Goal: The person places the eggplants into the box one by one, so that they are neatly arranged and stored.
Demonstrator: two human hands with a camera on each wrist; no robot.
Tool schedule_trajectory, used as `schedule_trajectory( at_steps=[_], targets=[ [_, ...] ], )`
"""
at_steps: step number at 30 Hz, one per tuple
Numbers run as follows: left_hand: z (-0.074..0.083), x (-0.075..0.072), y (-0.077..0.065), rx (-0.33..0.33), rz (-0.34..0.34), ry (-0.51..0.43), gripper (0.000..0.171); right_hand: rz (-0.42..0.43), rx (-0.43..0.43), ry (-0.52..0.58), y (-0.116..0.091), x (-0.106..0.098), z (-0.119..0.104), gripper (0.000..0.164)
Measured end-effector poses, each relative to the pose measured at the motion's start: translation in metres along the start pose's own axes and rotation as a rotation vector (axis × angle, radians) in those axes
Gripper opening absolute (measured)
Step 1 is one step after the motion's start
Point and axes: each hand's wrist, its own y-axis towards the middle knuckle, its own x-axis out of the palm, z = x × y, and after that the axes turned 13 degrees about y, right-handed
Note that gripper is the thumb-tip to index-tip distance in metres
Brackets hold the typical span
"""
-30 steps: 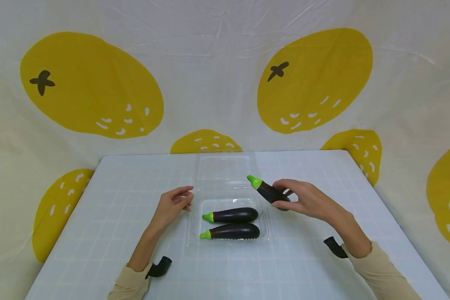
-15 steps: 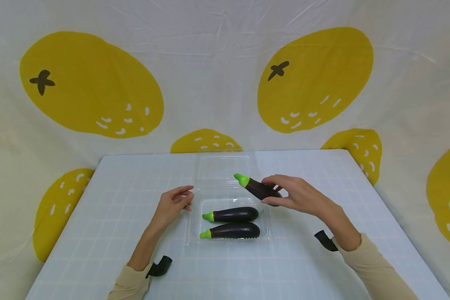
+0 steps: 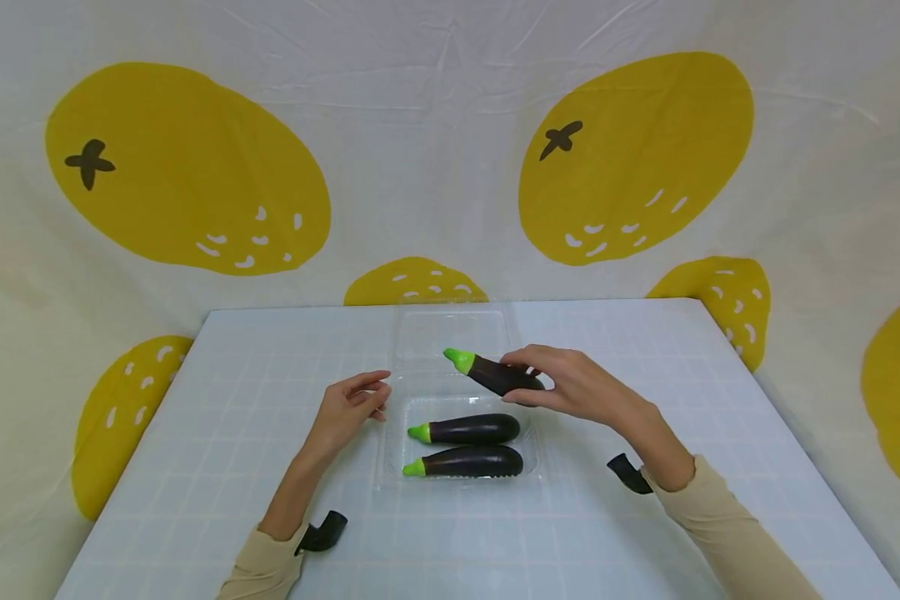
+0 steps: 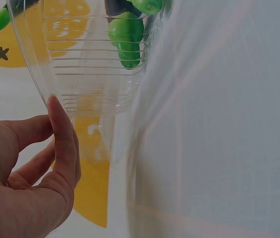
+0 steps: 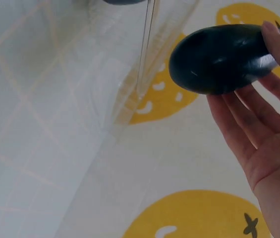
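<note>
My right hand (image 3: 577, 383) holds a dark eggplant (image 3: 495, 375) between thumb and fingers, green stem end pointing left and slightly up. It hangs over the back part of a clear plastic container (image 3: 534, 471). Its rounded dark end (image 5: 209, 59) faces the right wrist camera. Inside the container lie two more eggplants, a rear one (image 3: 476, 429) and a front one (image 3: 474, 461), side by side with stems to the left. My left hand (image 3: 348, 408) stays at the container's left side, fingers loosely bent, a fingertip (image 4: 54, 103) right at the clear rim.
The container's clear lid (image 3: 450, 333) lies folded back toward the table's far edge. The table (image 3: 270, 358) has a pale checked cover. Behind it hangs a white cloth (image 3: 427, 167) with large yellow fruit prints. A black wrist mount (image 3: 322, 532) sits at the left sleeve.
My right hand has moved left with the eggplant, from beside the container's right rear corner to over its back part. My left hand and the two lying eggplants have stayed in place.
</note>
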Motion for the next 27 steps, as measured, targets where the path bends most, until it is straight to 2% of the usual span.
schedule_trajectory(
  at_steps=[13, 22, 27],
  targets=[
    [-0.001, -0.001, 0.000, 0.001, -0.002, 0.009, 0.043, -0.040, -0.034, 0.032, 0.016, 0.016, 0.008, 0.049],
    [0.000, -0.001, 0.001, 0.010, -0.002, 0.005, 0.042, -0.074, -0.044, -0.002, 0.022, 0.030, 0.016, 0.045],
    [0.001, 0.000, 0.000, 0.004, 0.000, 0.014, 0.042, -0.101, -0.012, 0.000, 0.024, 0.037, 0.020, 0.043]
  ],
)
